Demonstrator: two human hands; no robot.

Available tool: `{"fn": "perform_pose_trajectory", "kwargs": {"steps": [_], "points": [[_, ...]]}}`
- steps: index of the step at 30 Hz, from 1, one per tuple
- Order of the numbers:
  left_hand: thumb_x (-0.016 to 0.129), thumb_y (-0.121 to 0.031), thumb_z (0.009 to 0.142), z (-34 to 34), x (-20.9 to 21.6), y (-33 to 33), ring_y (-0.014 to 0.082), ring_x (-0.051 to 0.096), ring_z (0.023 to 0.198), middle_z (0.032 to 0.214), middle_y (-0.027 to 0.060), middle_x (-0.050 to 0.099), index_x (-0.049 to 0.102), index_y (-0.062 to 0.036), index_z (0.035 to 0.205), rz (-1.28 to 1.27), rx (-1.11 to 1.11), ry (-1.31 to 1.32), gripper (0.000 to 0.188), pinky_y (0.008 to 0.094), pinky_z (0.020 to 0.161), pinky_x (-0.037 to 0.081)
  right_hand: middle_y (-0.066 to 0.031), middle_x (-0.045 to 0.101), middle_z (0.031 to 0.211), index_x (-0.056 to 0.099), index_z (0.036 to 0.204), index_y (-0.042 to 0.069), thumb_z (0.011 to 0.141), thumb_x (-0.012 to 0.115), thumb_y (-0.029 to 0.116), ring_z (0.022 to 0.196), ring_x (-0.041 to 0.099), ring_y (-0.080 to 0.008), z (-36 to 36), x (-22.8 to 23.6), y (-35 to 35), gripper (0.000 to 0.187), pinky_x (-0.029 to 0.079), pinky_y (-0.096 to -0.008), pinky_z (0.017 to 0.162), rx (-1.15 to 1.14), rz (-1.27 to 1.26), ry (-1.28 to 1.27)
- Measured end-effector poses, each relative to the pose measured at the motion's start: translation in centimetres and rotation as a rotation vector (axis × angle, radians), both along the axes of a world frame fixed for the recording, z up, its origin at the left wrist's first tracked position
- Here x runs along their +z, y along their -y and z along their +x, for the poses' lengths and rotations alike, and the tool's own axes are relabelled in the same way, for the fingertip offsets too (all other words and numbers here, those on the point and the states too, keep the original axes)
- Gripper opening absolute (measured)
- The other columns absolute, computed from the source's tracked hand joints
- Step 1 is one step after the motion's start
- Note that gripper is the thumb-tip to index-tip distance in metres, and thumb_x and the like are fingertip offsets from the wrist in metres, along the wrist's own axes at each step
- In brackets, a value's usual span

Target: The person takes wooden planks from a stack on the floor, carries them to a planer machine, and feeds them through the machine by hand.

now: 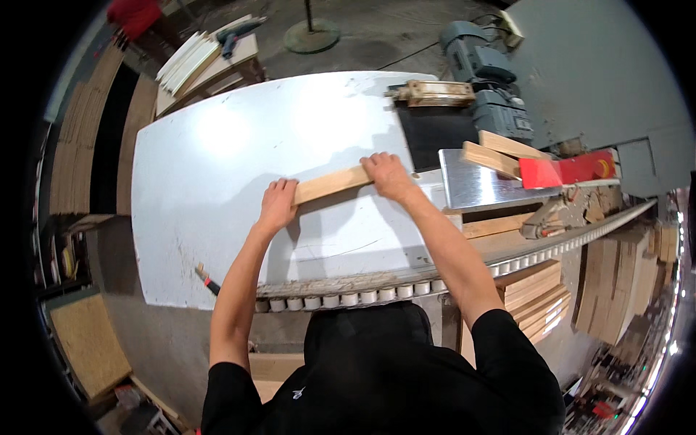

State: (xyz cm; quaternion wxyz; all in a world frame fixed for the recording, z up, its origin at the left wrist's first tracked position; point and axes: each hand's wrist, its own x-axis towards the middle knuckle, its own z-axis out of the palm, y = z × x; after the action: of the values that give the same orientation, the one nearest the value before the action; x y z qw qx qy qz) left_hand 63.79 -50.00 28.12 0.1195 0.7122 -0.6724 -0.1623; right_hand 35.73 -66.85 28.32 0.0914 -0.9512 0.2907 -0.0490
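A short wooden board [332, 184] lies flat on the pale bench [217, 167], its long axis running from 8 o'clock up to 2 o'clock, the right end a little higher in the view. The left hand [277, 205] presses on the 8 o'clock end, fingers curled over the board's end; the right hand [389, 176] covers the 2 o'clock end, fingers spread flat on top — both hands bear on the wood rather than lift it. At 3 o'clock of the right hand sits a shiny metal plate [478, 185] with two more wood strips [500, 152] and a red guard [565, 171]. A grey motor [484, 72] stands at 1 o'clock — a stack of boards [190, 61] at 11.
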Motion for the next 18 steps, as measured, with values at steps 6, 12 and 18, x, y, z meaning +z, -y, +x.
{"fn": "perform_pose_trajectory", "kwargs": {"steps": [6, 12, 18], "points": [[0.066, -0.002, 0.072, -4.6, -0.7, -3.0, 0.0373, 0.051, 0.108, 0.114, 0.0159, 0.055, 0.055, -0.0058, 0.120, 0.014, -0.071, 0.041, 0.049, 0.0484, 0.092, 0.044, -0.0126, 0.061, 0.103, 0.056, 0.119, 0.004, 0.075, 0.066, 0.003, 0.099, 0.058, -0.0324, -6.7, -0.5, -4.9, 0.045, 0.042, -0.0495, 0.093, 0.045, -0.052, 0.041], [0.070, -0.002, 0.067, -6.2, 0.5, -4.0, 0.0373, 0.050, 0.110, 0.116, 0.0155, 0.054, 0.056, -0.0077, 0.119, 0.084, -0.041, 0.032, 0.054, 0.0476, 0.093, 0.044, -0.0178, 0.055, 0.125, 0.052, 0.128, 0.001, 0.076, 0.072, 0.017, 0.121, 0.049, -0.0371, -14.7, 11.8, -3.8, 0.057, 0.035, -0.0512, 0.108, -0.106, -0.092, 0.178], [0.070, 0.001, 0.067, -7.1, 0.9, -3.6, 0.0365, 0.050, 0.109, 0.114, 0.0146, 0.054, 0.057, -0.0072, 0.117, 0.138, 0.002, 0.048, 0.052, 0.0469, 0.094, 0.044, -0.0158, 0.059, 0.118, 0.056, 0.124, -0.003, 0.075, 0.071, 0.020, 0.124, 0.047, -0.0359, -26.1, 10.5, 5.6, 0.056, 0.026, -0.0550, 0.116, -0.428, -0.548, -0.148]]}}
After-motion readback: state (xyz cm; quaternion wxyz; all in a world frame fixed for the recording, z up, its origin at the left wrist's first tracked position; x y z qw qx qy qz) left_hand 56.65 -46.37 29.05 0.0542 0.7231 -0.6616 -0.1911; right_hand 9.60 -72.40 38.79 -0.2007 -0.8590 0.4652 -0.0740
